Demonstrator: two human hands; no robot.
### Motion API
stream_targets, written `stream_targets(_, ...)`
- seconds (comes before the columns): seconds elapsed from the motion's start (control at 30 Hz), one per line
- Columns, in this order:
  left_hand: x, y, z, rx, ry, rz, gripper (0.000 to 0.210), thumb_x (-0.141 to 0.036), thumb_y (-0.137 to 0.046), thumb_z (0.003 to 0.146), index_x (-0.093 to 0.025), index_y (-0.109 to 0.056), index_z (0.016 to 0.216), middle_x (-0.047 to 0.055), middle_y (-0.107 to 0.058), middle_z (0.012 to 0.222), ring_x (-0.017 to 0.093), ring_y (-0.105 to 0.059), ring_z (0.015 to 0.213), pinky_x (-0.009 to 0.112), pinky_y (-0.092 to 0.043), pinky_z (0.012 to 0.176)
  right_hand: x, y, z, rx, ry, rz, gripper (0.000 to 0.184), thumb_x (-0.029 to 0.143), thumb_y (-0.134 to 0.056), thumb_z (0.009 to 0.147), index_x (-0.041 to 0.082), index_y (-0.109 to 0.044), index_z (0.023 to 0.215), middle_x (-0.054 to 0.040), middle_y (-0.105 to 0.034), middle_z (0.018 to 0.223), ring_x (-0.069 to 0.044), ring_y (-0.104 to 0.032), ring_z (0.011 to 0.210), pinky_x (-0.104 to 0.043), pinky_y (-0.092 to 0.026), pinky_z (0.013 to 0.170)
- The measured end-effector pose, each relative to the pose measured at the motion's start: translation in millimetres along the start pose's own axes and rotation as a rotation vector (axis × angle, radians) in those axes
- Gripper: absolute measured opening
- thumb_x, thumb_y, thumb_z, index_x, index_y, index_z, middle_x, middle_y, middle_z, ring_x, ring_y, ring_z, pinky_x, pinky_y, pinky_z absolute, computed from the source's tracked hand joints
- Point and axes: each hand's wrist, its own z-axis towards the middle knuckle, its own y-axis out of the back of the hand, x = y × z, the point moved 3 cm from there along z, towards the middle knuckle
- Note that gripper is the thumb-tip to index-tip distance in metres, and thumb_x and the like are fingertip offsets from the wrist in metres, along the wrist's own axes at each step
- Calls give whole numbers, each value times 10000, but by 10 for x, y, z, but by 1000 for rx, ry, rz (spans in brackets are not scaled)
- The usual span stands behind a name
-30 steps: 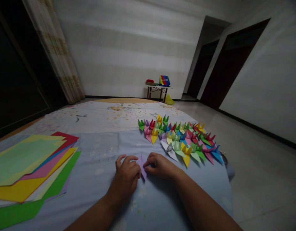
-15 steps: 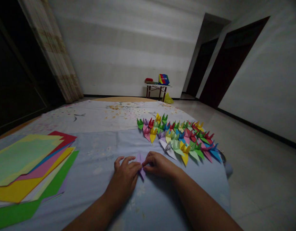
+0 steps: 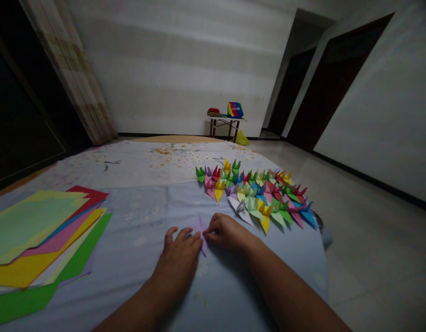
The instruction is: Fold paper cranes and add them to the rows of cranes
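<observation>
A narrow piece of purple folded paper (image 3: pixel 200 224) lies on the blue tablecloth, pointed at its far and near ends. From the left, my left hand (image 3: pixel 181 251) holds it down near its middle with its inner fingertips, while the outer fingers are bent and spread. My right hand (image 3: pixel 228 233) has its thumb and index finger pinched together at the paper's right edge, the other fingers curled in. The fingertips cover the middle of the paper. Rows of folded paper cranes (image 3: pixel 264 213) in many colours stand just beyond and to the right of my right hand.
Coloured paper sheets (image 3: pixel 74 276) lie in a fanned stack at the left. A floral tablecloth (image 3: pixel 185 161) covers the far part of the table. Across the room stands a small table (image 3: pixel 230 119) bearing a colourful box (image 3: pixel 235 109), with a yellow bag (image 3: pixel 241 138) beside it.
The camera view has shifted slightly. My left fingertips have slid a little along the purple paper, and my right hand stays pinched at its edge. The cranes and sheets are unmoved.
</observation>
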Motion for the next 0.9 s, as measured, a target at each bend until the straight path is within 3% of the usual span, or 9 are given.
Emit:
stream_targets(0.27, -23, 45, 2, 11, 13, -11, 391, -70, -429, 737, -232, -596, 1051, 66, -654, 1089, 277, -510, 1054, 552, -210, 949, -24, 14, -14, 10, -19, 34, 205, 269, -588, 764, 208, -722, 905, -25, -574, 802, -109, -545, 728, -185, -401, 702)
stream_targets(0.5, -30, -5, -10, 84, 47, 6, 495, -80, -450, 706, -233, -548, 1166, 60, -616, 1159, 297, -471, 1112, 559, -176, 974, -52, -19, -24, 0, -30, 0, 208, 281, -601, 765, 251, -708, 940, -41, -585, 848, -132, -557, 777, -210, -404, 715)
stream_targets(0.9, -38, -24, -65, 124, 62, 59, 567, -70, -431, 697, -242, -515, 1231, 51, -537, 1284, 321, -384, 1219, 589, -151, 980, 18, 14, -46, 30, -23, -108, 201, 282, -565, 788, 218, -720, 898, -66, -605, 843, -151, -564, 791, -223, -404, 713)
